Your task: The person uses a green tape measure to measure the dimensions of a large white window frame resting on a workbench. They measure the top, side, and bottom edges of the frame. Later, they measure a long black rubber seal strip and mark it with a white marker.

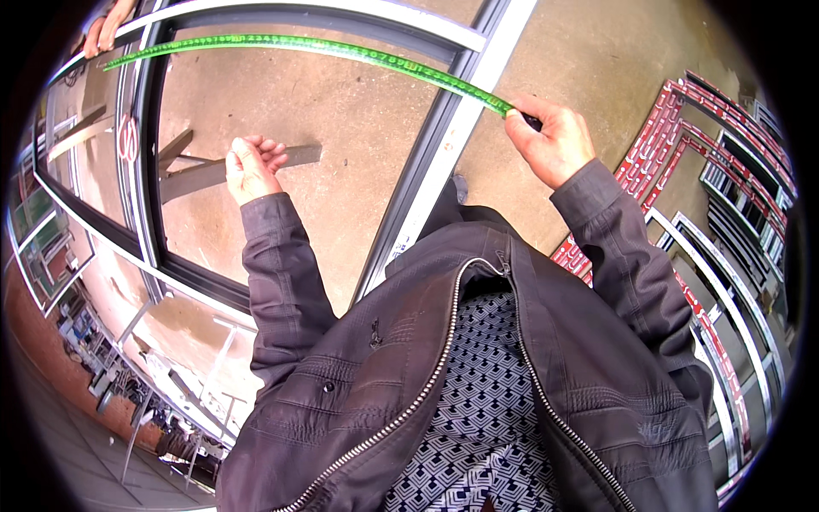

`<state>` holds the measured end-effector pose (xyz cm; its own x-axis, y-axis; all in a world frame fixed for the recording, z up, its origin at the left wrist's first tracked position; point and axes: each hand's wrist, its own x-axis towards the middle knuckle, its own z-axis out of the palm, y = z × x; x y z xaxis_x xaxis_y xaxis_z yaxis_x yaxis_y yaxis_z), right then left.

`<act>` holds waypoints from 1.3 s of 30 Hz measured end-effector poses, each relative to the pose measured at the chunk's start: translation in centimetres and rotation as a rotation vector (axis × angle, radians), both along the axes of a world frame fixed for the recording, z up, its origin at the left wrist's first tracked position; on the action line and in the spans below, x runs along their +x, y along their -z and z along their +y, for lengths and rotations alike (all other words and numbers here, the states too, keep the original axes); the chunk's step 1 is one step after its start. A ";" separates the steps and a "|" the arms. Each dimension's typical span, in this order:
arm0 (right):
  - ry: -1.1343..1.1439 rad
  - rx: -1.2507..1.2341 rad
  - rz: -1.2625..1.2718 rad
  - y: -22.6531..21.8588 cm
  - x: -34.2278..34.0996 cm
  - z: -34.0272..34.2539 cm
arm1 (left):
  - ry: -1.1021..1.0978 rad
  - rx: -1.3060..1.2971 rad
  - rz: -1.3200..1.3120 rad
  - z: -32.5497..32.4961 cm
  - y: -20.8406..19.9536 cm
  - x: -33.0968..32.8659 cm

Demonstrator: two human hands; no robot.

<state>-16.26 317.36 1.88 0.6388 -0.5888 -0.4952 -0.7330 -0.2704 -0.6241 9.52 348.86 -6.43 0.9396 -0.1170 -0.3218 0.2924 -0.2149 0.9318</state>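
Observation:
My right hand [550, 141] is closed round a tape measure, whose dark case shows only in part between the fingers. From it the green tape blade [341, 49] runs out to the left in a shallow arch over the frame. Below the blade hangs my left hand [254, 166], fingers loosely curled and a little apart, holding nothing. Under both stretches a large dark and white metal window frame [444, 162]. Another person's hand [104, 32] rests on the frame at the far left, close to the blade's end; whether it touches the blade I cannot tell.
Red-and-white wrapped frame profiles [648, 141] lie stacked on the right, with more white and dark frames [734, 247] beside them. A grey bar [290, 160] shows through the frame opening, above the concrete floor [341, 230]. Cluttered equipment [102, 375] stands at the lower left.

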 end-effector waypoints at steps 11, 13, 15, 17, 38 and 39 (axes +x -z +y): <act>-0.016 0.117 -0.037 0.1 -9.4 9.8 | -0.031 0.555 -0.291 21.4 -2.2 -16.5; -0.056 0.131 -0.030 0.3 -10.9 11.5 | -0.047 0.705 -0.319 22.9 -3.1 -18.9; -0.085 0.150 -0.015 0.1 -11.4 13.6 | -0.021 0.879 -0.424 23.6 -4.8 -20.4; -0.142 0.142 -0.027 -0.2 -12.0 15.9 | 0.003 0.990 -0.498 26.1 -4.9 -21.1; -0.062 0.181 0.077 0.9 -12.2 41.7 | -0.102 0.605 -0.483 33.4 -0.5 -10.9; -0.066 0.174 0.078 0.7 -12.4 42.2 | -0.097 0.590 -0.486 33.6 -0.4 -10.7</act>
<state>-28.64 359.58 1.17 0.6291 -0.4480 -0.6352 -0.7651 -0.2128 -0.6077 -1.16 382.50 -6.06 0.9887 0.0357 0.1456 -0.0774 -0.7103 0.6997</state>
